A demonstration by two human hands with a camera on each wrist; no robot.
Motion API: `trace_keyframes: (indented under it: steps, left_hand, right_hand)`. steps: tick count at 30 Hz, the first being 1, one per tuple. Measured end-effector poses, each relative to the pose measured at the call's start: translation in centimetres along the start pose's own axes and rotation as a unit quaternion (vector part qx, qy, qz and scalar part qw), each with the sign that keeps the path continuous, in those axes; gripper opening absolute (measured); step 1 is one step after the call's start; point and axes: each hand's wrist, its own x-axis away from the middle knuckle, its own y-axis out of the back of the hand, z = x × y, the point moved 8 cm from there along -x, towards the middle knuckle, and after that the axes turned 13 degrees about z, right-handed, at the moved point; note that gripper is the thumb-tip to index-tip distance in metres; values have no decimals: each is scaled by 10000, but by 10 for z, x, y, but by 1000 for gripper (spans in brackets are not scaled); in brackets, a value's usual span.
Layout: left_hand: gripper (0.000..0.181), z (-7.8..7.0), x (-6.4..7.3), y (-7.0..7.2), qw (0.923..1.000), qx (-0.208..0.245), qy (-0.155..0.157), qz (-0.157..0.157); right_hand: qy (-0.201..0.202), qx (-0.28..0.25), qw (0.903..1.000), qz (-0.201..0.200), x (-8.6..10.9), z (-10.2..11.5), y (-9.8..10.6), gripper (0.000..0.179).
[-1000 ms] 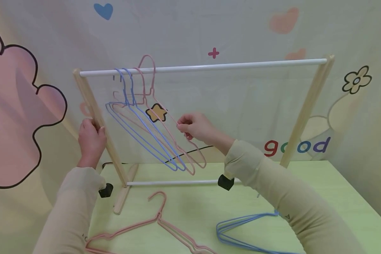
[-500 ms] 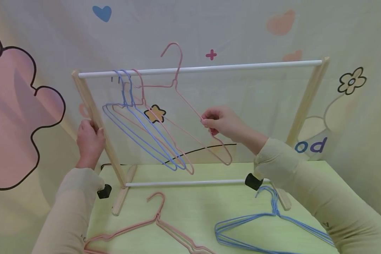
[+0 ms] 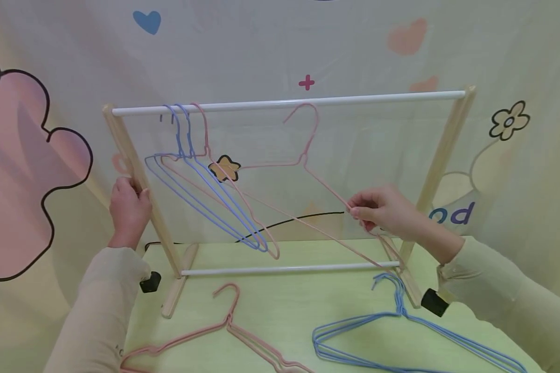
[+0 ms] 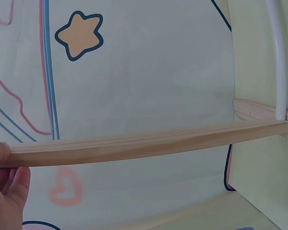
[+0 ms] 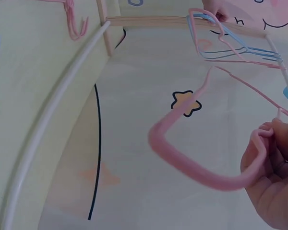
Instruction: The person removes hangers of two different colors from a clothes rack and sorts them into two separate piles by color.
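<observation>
My left hand (image 3: 129, 210) grips the wooden left post (image 3: 161, 230) of a hanger rack, thumb and fingers around the post (image 4: 134, 148) in the left wrist view. With my right hand (image 3: 392, 212) I pinch a pink hanger (image 3: 305, 158) by its right sloping arm. Its hook is off the white top rail (image 3: 378, 99) and sits just below it in the head view. The hanger's rounded corner (image 5: 192, 168) is close to the right wrist camera. Two blue hangers (image 3: 189, 137) and a pink hanger (image 3: 207, 137) hang at the rail's left end.
Pink hangers (image 3: 228, 318) lie on the pale green table (image 3: 270, 295) in front. A stack of several blue hangers (image 3: 401, 311) lies at right, near the rack's right foot (image 3: 413, 290). A white lower bar (image 3: 284, 269) joins the feet. Behind hangs a patterned cloth (image 3: 242, 46).
My right hand has lifted the pink hanger's hook off the rail and carried it rightward, then lowered it. My left hand stays on the post.
</observation>
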Motion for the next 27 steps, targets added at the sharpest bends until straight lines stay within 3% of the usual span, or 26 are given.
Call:
trace_keyframes:
  steps: [6,14,21,27]
  left_hand:
    - [25,-1,1,1,9998,-95,-158,-123]
    - [27,1,0,0,10000,-67,-17,41]
    - [28,1,0,1,10000,-25,52,57]
    - [27,-1,0,2,10000,-45,-26,18]
  right_hand:
    - [-111,-247,9994,235,15,-28,-17,18]
    - [-170,-562,9958,702,19,-57,-58,21]
    - [-99,-1478,9802,1316,6,-77,-103,21]
    - [-40,-1855,9684,1667,-9,-88,-142,19]
